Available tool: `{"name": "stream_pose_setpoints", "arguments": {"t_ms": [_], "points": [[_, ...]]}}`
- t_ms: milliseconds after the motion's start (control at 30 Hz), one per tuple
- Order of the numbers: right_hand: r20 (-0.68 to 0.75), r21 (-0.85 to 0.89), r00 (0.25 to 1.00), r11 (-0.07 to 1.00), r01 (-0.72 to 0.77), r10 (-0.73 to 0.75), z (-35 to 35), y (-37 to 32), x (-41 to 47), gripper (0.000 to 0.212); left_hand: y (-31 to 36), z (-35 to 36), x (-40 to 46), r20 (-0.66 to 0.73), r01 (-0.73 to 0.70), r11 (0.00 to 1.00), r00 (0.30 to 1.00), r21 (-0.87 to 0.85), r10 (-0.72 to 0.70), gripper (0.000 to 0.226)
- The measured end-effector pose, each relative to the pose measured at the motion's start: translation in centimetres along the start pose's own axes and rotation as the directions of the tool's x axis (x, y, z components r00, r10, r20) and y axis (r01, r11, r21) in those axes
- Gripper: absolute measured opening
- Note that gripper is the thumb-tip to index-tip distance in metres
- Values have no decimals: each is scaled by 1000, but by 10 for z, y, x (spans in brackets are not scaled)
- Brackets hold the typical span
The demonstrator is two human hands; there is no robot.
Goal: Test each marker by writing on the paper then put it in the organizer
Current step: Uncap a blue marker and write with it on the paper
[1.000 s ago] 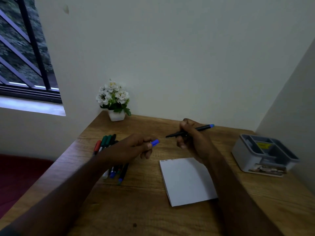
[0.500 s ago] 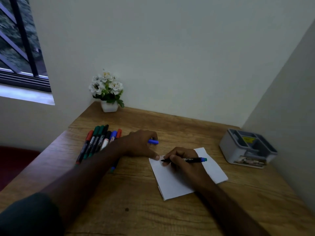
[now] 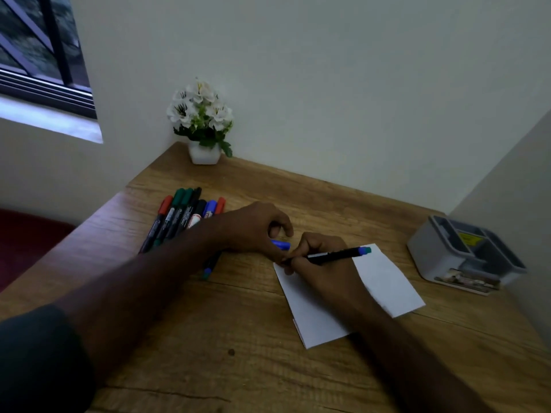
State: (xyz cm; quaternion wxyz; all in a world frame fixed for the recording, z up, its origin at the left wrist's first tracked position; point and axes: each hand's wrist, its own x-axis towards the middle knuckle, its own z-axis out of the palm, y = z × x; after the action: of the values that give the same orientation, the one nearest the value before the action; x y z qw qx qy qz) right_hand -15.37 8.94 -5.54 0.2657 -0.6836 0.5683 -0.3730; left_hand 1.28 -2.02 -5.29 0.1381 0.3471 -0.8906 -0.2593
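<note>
Right, status:
surroundings: small white pot of white flowers (image 3: 205, 123) at the far-left corner of the wooden desk (image 3: 238, 338); barred window (image 3: 38, 52) upper left.
in the way: left forearm lies across the near ends of the spare markers (image 3: 182, 217).
count: about seven capped spare markers in a row (red, green, black, blue caps), one more poking out under the forearm; exact count unclear. One sheet of white paper (image 3: 384, 278), one grey plastic organizer (image 3: 441, 257) at the right edge.
black marker with blue end (image 3: 337, 255): long axis left-right, tip on the paper's top-left corner, blue end toward the organizer.
right hand (image 3: 322, 260): clenched round that marker.
left hand (image 3: 256, 228): pinching the blue cap (image 3: 281, 244), just beside the paper's corner.
</note>
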Motion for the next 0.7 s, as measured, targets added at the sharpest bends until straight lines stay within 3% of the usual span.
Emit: {"name": "stream_pose_setpoints", "arguments": {"t_ms": [200, 467, 700], "points": [[-30, 34, 999, 999, -30, 31, 8, 2, -3, 26, -6, -5, 2, 82, 24, 998, 996, -62, -18, 58], [5, -52, 1000, 999, 15, -15, 8, 12, 2, 18, -9, -7, 5, 142, 47, 998, 989, -50, -39, 64], [-1, -64, 999, 997, 32, -32, 10, 11, 3, 39, -13, -5, 8, 144, 47, 998, 989, -51, -40, 60]]}}
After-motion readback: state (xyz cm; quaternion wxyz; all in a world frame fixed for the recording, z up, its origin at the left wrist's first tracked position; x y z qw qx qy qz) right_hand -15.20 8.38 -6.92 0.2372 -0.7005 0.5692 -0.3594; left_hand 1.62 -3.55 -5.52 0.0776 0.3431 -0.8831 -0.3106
